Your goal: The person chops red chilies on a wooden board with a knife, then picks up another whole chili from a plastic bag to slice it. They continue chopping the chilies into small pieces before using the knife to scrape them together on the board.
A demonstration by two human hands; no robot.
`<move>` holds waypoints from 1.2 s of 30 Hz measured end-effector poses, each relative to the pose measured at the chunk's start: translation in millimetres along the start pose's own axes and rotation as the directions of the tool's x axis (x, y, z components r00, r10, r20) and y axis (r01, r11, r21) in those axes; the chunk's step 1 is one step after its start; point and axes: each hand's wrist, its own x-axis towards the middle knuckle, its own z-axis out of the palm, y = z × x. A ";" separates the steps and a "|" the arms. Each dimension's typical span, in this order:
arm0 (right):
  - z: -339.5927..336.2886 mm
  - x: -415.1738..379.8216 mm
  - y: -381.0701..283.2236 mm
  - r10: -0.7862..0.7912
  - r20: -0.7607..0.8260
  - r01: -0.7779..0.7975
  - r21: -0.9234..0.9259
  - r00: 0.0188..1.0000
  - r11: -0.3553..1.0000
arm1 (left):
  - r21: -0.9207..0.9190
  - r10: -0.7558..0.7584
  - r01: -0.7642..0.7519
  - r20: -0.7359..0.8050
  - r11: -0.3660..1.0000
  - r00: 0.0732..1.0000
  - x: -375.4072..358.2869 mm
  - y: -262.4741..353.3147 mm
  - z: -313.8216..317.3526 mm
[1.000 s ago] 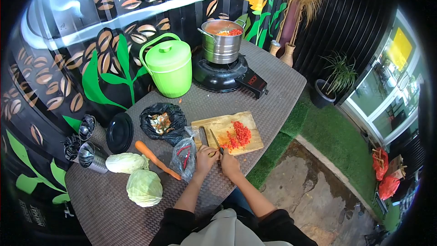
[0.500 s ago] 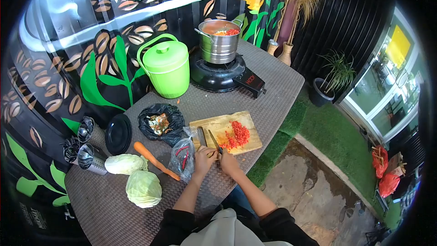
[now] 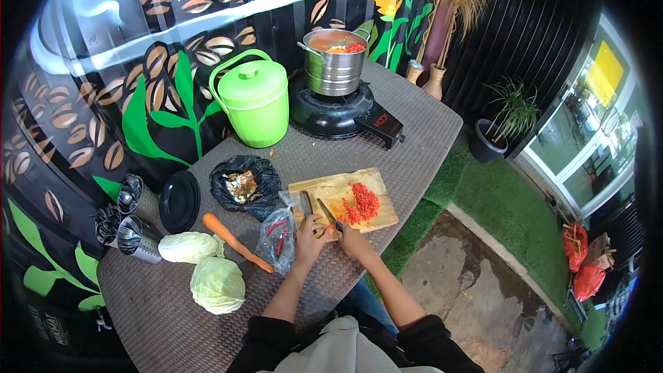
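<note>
A knife [image 3: 327, 211] is gripped in my right hand [image 3: 354, 242], its blade slanting over the wooden cutting board [image 3: 383, 217]. Beside it, my left hand [image 3: 309, 238] is at the board's near-left edge with its fingers bent together; a small orange-red bit shows at the fingertips, too little to name. Finely chopped red pieces [image 3: 363, 204] are heaped on the board's right half. A dark narrow strip [image 3: 306, 202] lies at the board's left. Close to my left hand is a clear plastic bag [image 3: 275, 242] with red chillies inside.
A carrot [image 3: 235, 242], cabbage [image 3: 217, 286] and paler cabbage [image 3: 190, 248] lie left. Behind are a black bag of scraps [image 3: 243, 186], a green lidded bucket [image 3: 254, 107] and a steel pot [image 3: 334, 69] on a black stove [image 3: 328, 114]. Black plates [image 3: 179, 202] stand beside utensil holders [image 3: 140, 240].
My right hand has moved slightly right, away from my left, with the knife still in it. My left fingers have shifted a little up on the board's edge.
</note>
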 end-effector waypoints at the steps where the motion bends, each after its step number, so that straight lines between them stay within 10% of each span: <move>1: -0.5 -2.9 1.2 -0.003 0.013 0.003 -0.013 1.000 1.000 | -0.001 -0.001 0.001 -0.001 1.000 1.000 0.1 1.6 -0.4; 36: 14.0 -25.4 -15.4 0.050 -0.109 -0.057 -0.061 0.993 0.997 | -0.001 0.027 -0.027 -0.005 1.000 1.000 2.8 6.2 -1.8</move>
